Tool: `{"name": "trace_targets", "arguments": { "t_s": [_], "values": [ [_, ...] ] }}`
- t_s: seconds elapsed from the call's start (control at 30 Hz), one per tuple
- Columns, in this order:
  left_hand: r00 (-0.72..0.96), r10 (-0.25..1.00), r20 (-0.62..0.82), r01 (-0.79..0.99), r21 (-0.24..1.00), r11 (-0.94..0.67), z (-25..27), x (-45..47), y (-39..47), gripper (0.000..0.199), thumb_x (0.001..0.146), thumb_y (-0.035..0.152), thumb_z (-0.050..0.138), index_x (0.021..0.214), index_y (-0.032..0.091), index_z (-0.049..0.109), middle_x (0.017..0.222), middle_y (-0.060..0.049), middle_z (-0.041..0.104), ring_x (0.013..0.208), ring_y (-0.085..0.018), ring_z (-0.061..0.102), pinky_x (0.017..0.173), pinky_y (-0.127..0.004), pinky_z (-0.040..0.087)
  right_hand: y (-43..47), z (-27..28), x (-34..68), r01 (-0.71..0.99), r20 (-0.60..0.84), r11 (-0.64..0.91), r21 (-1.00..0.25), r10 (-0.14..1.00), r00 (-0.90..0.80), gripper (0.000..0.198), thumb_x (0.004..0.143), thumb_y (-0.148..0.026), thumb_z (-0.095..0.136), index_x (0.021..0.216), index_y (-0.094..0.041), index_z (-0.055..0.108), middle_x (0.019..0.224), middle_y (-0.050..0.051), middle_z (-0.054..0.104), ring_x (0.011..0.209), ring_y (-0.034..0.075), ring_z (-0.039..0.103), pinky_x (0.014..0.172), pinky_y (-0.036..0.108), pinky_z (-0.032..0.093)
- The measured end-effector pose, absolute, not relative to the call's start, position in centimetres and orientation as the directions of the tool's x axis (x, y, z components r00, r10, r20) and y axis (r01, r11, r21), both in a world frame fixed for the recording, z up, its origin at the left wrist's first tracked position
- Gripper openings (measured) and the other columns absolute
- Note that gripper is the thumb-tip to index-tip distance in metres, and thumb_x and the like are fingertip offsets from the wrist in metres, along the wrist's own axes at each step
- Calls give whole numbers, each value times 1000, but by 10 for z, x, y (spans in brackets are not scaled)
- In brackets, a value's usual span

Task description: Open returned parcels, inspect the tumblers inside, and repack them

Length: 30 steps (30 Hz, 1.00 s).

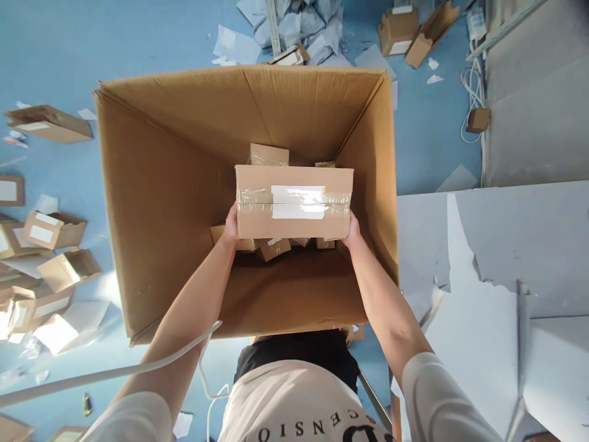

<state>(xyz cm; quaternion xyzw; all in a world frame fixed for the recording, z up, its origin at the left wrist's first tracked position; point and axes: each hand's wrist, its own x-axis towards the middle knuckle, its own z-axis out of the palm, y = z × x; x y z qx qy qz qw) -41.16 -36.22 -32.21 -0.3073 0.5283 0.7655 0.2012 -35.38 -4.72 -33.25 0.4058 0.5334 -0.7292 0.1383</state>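
Between my two hands is a taped cardboard box (294, 229) with a white label across its seam. My left hand (231, 222) grips its left end, and my right hand (353, 229) grips its right end; the fingers of both are partly hidden by the box. It is held inside the opening of a large, deep carton (156, 202). Below it, several smaller parcels lie on the carton's floor, among them a taped box (269, 155) at the back and a small tilted box (275, 248) in front. The held box covers part of them.
Open cardboard boxes (55, 230) and loose paper litter the blue floor at left. More boxes (399, 31) and grey plastic bags (299, 27) lie beyond the carton. A white cable (110, 371) crosses my left forearm. Torn white sheeting (483, 331) covers a surface at right.
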Motion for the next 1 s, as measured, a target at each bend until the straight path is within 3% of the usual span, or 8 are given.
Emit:
{"name": "trace_targets", "arguments": {
  "t_s": [0.1, 0.2, 0.4, 0.6, 0.83, 1.0],
  "values": [
    [-739, 2, -674, -634, 693, -344, -294, -405, -366, 48, 87, 56, 49, 105, 18, 69, 99, -7, 75, 114, -34, 64, 93, -46, 57, -51, -300, -351, 618, -793, -543, -568, 163, -586, 42, 79, -62, 53, 90, -22, 63, 78, 2, 72, 89, 25, 71, 73, 35, 59],
    [-758, 17, -652, -622, 715, -319, -262, -400, -370, 49, 87, 57, 47, 107, 19, 69, 100, -7, 75, 116, -35, 63, 94, -47, 57, -57, -262, -347, 576, -782, -608, -546, 123, -611, 37, 80, -58, 55, 88, -23, 64, 82, 2, 73, 92, 24, 71, 74, 33, 59],
    [-789, 55, -612, -602, 750, -274, -193, -380, -382, 51, 87, 61, 45, 104, 19, 69, 102, -7, 75, 118, -36, 62, 95, -47, 56, -65, -181, -322, 552, -745, -571, -608, 171, -645, 39, 79, -60, 57, 86, -23, 63, 76, 2, 72, 94, 25, 70, 74, 32, 58],
    [-807, 125, -578, -588, 765, -261, -120, -338, -395, 50, 88, 59, 43, 112, 22, 67, 103, -7, 75, 117, -33, 63, 93, -44, 57, -73, -108, -275, 526, -697, -524, -670, 201, -688, 37, 81, -55, 55, 96, -23, 66, 82, 3, 75, 91, 26, 71, 74, 36, 57],
    [-826, 137, -546, -563, 793, -235, -85, -307, -396, 56, 86, 63, 45, 115, 20, 64, 105, -8, 73, 112, -31, 65, 87, -40, 57, -84, -75, -237, 463, -638, -509, -725, 246, -729, 36, 80, -56, 56, 90, -24, 66, 80, 3, 75, 90, 25, 71, 75, 35, 57],
    [-831, 197, -521, -557, 767, -319, -79, -305, -395, 51, 77, 61, 61, 107, 20, 64, 105, -7, 73, 110, -32, 65, 87, -40, 57, -84, -71, -227, 382, -602, -593, -709, 228, -765, 36, 75, -58, 64, 85, -24, 67, 75, 2, 74, 87, 25, 71, 76, 35, 57]
  ]
}}
